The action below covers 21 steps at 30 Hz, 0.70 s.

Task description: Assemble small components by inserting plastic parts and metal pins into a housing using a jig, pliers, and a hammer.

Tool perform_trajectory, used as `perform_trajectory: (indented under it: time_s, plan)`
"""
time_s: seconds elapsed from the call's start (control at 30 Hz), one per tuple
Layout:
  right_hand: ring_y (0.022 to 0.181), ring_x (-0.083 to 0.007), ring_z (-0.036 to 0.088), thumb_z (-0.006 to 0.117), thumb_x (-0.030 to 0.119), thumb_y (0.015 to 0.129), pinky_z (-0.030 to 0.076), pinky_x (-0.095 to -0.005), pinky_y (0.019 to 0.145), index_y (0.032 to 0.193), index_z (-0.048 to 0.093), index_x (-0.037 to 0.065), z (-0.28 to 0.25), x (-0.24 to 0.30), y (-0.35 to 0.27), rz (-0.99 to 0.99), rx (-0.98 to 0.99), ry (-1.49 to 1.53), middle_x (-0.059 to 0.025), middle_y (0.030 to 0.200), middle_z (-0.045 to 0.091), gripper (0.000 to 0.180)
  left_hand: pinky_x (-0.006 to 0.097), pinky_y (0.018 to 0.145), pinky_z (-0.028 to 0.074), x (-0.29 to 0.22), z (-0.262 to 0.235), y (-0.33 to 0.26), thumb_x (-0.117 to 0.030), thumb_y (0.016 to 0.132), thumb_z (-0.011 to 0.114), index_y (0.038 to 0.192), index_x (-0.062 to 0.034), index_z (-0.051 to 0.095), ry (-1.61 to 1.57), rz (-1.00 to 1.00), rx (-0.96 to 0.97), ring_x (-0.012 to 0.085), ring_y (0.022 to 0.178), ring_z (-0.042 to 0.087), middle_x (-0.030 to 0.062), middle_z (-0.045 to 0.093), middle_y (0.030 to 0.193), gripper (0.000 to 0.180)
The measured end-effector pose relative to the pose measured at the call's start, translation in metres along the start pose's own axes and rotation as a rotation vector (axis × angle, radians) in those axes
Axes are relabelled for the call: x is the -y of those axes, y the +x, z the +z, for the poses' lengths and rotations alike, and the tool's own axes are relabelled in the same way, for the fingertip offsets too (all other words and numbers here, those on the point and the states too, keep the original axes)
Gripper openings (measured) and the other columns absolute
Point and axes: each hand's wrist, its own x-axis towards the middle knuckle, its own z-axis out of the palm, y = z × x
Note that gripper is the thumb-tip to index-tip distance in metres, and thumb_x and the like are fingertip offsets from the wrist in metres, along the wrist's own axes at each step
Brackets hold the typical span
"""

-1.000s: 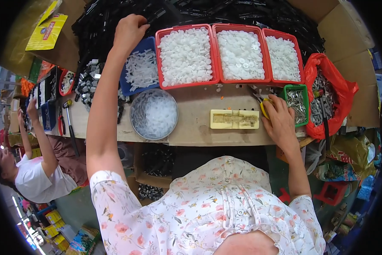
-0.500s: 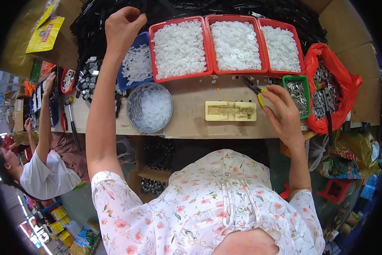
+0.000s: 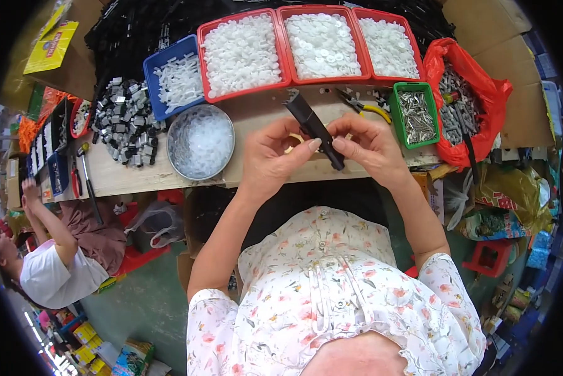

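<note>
A long black plastic part [image 3: 311, 123] slants between my hands over the near part of the table. My left hand [image 3: 275, 153] is closed on it, thumb along its side. Fingertips and thumb of my right hand [image 3: 372, 150] pinch at its lower end; whether they also hold a small piece is hidden. Behind the hands lies the pale yellow block, mostly covered. Pliers [image 3: 377, 111] with yellow handles rest on the table just beyond my right hand. Left of my left hand stands a round metal bowl [image 3: 177, 164] with small translucent pieces.
Three red bins [image 3: 286, 47] of white plastic pieces line the back, beside a blue bin [image 3: 157, 105]. At right are a green bin [image 3: 402, 139] of metal pins and a red bag [image 3: 495, 103]. Black and silver parts [image 3: 126, 122] are heaped left. Another person [image 3: 56, 263] sits far left.
My left hand has come back from the rear pile with the black part. My right hand has left the pliers and joined it. The view has shifted slightly.
</note>
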Motion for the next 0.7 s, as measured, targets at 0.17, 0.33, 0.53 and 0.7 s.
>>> perform_trajectory:
  time_s: [0.17, 0.33, 0.53, 0.7]
  plan:
    - [0.092, -0.0067, 0.057, 0.068, 0.012, 0.095, 0.048, -0.0229, 0.077, 0.105, 0.061, 0.001, 0.012, -0.006, -0.006, -0.027, 0.045, 0.346, 0.0023, 0.100, 0.061, 0.016, 0.021, 0.067, 0.047, 0.014, -0.005, -0.011, -0.002, 0.088, 0.073, 0.101, 0.0012, 0.070, 0.016, -0.050, 0.089, 0.0066, 0.081, 0.060, 0.0022, 0.067, 0.095, 0.014]
    - [0.087, -0.0116, 0.060, 0.071, 0.010, 0.090, 0.048, -0.0272, 0.072, 0.102, 0.062, 0.005, -0.001, -0.007, -0.006, -0.117, -0.144, -0.207, 0.0004, 0.096, 0.062, 0.016, 0.030, 0.068, 0.049, 0.005, -0.005, -0.014, 0.002, 0.082, 0.074, 0.103, 0.0003, 0.070, 0.676, 0.240, -0.098, 0.0189, 0.080, 0.064, 0.0099, 0.068, 0.095, 0.022]
    - [0.093, -0.0253, 0.060, 0.071, 0.008, 0.077, 0.046, -0.0361, 0.074, 0.105, 0.065, 0.009, 0.002, -0.035, 0.005, -0.554, -0.130, -1.150, -0.0060, 0.099, 0.060, 0.029, 0.035, 0.079, 0.052, 0.015, -0.005, -0.016, 0.001, 0.081, 0.074, 0.104, 0.0006, 0.070, 1.082, 0.490, -0.227, 0.0287, 0.093, 0.065, 0.0120, 0.066, 0.098, 0.024]
    - [0.098, -0.0201, 0.058, 0.064, 0.011, 0.080, 0.046, -0.0362, 0.078, 0.111, 0.066, 0.008, -0.003, -0.035, 0.004, -0.604, -0.037, -1.230, -0.0026, 0.097, 0.059, 0.031, 0.042, 0.082, 0.053, 0.042, -0.014, -0.010, 0.002, 0.080, 0.073, 0.099, 0.0007, 0.070, 1.258, 0.599, -0.011, 0.0340, 0.098, 0.063, 0.0137, 0.065, 0.097, 0.019]
